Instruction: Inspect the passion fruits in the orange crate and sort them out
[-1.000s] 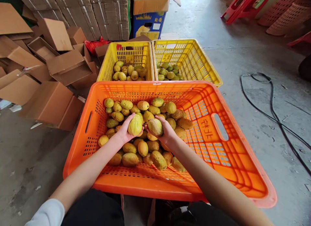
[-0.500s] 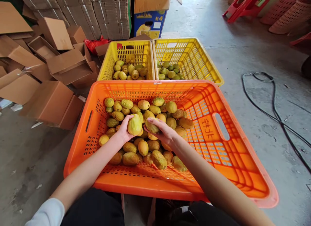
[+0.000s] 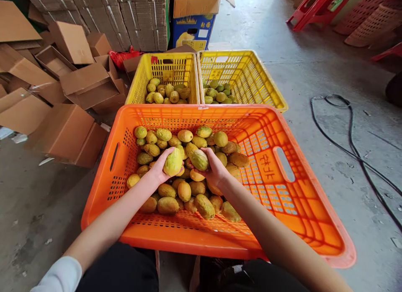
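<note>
Over the pile in a large orange crate (image 3: 103, 174), my left hand (image 3: 160, 166) is closed around a yellow-green papaya (image 3: 173, 163). Close beside it, my right hand (image 3: 216, 164) grips a greener, mottled papaya (image 3: 199, 160), its thumb lying along the fruit's right side. The two held fruits are a short gap apart. Beneath both hands, several yellow, green and brownish papayas (image 3: 205, 206) fill the left and middle of the crate. Parts of the fingers are hidden behind the fruits.
Beyond the orange crate stand two yellow crates, the left one (image 3: 132, 80) and the right one (image 3: 266, 78), both with papayas inside. Loose cardboard boxes (image 3: 63, 133) heap up at left. A blue carton (image 3: 191, 32) stands behind; a black cable (image 3: 351, 133) and red stool (image 3: 314, 11) are at right.
My right hand has turned the papaya it holds, so more of the fruit faces me and the thumb has shifted to its right. My left hand is nearly unchanged.
</note>
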`<state>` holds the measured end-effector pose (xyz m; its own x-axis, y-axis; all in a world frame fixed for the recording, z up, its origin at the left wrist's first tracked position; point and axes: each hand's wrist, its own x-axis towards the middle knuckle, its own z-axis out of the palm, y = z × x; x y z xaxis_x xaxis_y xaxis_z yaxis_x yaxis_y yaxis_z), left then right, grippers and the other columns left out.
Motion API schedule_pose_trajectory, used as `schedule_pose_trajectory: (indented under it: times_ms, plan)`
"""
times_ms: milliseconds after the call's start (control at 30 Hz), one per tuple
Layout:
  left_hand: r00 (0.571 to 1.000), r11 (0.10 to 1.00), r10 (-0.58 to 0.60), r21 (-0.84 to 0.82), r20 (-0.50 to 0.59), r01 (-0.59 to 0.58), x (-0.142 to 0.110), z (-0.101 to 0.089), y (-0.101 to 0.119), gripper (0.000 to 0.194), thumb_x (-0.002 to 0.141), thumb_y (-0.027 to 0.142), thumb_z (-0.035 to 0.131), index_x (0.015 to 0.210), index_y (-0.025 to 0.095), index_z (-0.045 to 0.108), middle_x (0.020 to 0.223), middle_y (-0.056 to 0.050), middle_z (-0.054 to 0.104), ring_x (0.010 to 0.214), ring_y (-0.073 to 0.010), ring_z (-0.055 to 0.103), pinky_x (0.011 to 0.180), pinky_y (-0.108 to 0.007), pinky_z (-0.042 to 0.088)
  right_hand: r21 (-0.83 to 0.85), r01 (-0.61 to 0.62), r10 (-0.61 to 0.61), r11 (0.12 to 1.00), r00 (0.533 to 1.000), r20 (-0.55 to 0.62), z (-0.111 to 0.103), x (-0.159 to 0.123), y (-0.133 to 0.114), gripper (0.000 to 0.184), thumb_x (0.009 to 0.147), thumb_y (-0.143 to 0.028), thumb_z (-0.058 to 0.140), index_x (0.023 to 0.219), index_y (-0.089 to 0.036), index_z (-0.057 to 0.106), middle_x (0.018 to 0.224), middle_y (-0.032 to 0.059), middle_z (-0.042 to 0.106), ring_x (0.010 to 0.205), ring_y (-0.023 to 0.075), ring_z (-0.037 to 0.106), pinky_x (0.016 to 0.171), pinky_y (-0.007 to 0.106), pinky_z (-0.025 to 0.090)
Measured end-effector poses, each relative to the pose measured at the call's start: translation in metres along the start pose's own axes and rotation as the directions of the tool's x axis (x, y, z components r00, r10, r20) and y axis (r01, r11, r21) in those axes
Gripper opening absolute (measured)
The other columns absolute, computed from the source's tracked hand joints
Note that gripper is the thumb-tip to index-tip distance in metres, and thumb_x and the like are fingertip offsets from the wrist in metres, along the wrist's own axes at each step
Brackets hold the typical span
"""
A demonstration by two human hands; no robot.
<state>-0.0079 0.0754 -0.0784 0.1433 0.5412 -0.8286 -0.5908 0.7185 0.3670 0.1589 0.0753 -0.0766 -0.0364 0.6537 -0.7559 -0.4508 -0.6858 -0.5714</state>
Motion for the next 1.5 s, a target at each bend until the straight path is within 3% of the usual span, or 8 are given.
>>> schedule_pose_trajectory:
  times_ms: [167,300,500,633,800,1133,1333,1500]
  plan:
    - [0.996,0.999,0.049,0.004,-0.07,-0.049,0.0005,-0.0007,0.0009,0.023,0.105,0.034,0.058,0.09,0.018,0.063,0.07,0.0,0.067,0.054,-0.0131,0.064,0.058,-0.023,0.06,0.014,-0.008,0.008,1.0,1.0,-0.005,0.0017,-0.0025,-0.001,0.029,0.106,-0.03,0.045,0.086,-0.019,0.064,0.065,0.0042,0.071,0.055,0.0172,0.068,0.044,0.022,0.052]
    - [0.996,0.999,0.03,-0.015,-0.085,-0.031,0.0017,-0.0012,0.0029,0.032,0.107,0.041,0.051,0.087,0.019,0.063,0.067,-0.002,0.067,0.054,-0.0162,0.066,0.052,-0.025,0.058,0.03,0.003,-0.001,1.0,0.999,-0.039,0.002,-0.0029,-0.0016,0.025,0.106,-0.026,0.045,0.088,-0.021,0.062,0.068,0.002,0.071,0.056,0.0165,0.068,0.044,0.022,0.052]
    - [1.0,1.0,0.004,-0.03,-0.018,-0.005,0.0024,-0.0018,0.0019,0.034,0.109,0.037,0.046,0.094,0.014,0.067,0.074,-0.007,0.07,0.063,-0.0185,0.073,0.058,-0.026,0.061,0.006,0.043,-0.043,0.999,0.999,0.014,-0.0016,-0.0012,0.0024,0.011,0.098,-0.031,0.066,0.091,-0.023,0.067,0.077,-0.0008,0.073,0.065,0.0163,0.071,0.052,0.023,0.057]
    - [0.999,0.998,0.036,0.047,0.023,-0.037,0.0038,-0.0026,-0.0017,0.025,0.106,0.037,0.059,0.101,0.014,0.067,0.077,-0.006,0.072,0.064,-0.0184,0.073,0.06,-0.026,0.062,-0.084,0.119,-0.112,0.989,0.99,0.08,-0.0061,0.0018,0.0067,0.008,0.091,-0.029,0.075,0.091,-0.022,0.072,0.086,0.0001,0.076,0.072,0.015,0.07,0.059,0.022,0.059]
    - [0.996,0.992,0.064,0.103,0.054,-0.07,0.0041,-0.002,-0.0036,0.014,0.106,0.024,0.058,0.1,0.015,0.067,0.075,-0.005,0.072,0.058,-0.0155,0.069,0.053,-0.024,0.06,-0.073,0.094,-0.092,0.993,0.995,0.028,-0.0058,0.0022,0.0064,0.007,0.095,-0.029,0.069,0.092,-0.023,0.068,0.079,-0.0001,0.075,0.063,0.0155,0.07,0.058,0.024,0.06]
    - [0.998,0.997,0.057,0.043,-0.002,-0.057,0.0065,-0.0026,-0.0037,0.026,0.106,0.034,0.057,0.094,0.015,0.069,0.074,-0.003,0.073,0.055,-0.0152,0.069,0.052,-0.025,0.06,-0.048,0.025,-0.025,0.999,1.0,-0.008,0.0005,-0.0008,0.0032,0.022,0.104,-0.033,0.054,0.09,-0.021,0.065,0.071,0.0041,0.073,0.06,0.0189,0.071,0.046,0.024,0.054]
    - [0.999,0.998,-0.008,0.061,0.048,0.005,0.0061,-0.0023,-0.003,0.04,0.109,0.037,0.043,0.097,0.01,0.07,0.075,-0.01,0.074,0.058,-0.0194,0.072,0.055,-0.029,0.061,-0.04,0.027,-0.027,0.999,1.0,0.003,-0.0008,-0.0008,0.0039,0.029,0.107,-0.033,0.046,0.099,-0.021,0.071,0.076,0.0065,0.075,0.074,0.0217,0.076,0.057,0.028,0.061]
    - [0.998,0.996,0.03,0.079,0.046,-0.033,0.0073,-0.0033,-0.0036,0.03,0.107,0.038,0.056,0.099,0.012,0.069,0.077,-0.008,0.074,0.058,-0.0179,0.07,0.054,-0.028,0.061,0.049,-0.05,0.05,0.998,0.999,0.001,-0.0006,0.0019,0.0037,0.026,0.109,-0.037,0.048,0.098,-0.021,0.066,0.077,0.0052,0.074,0.071,0.0192,0.074,0.06,0.027,0.062]
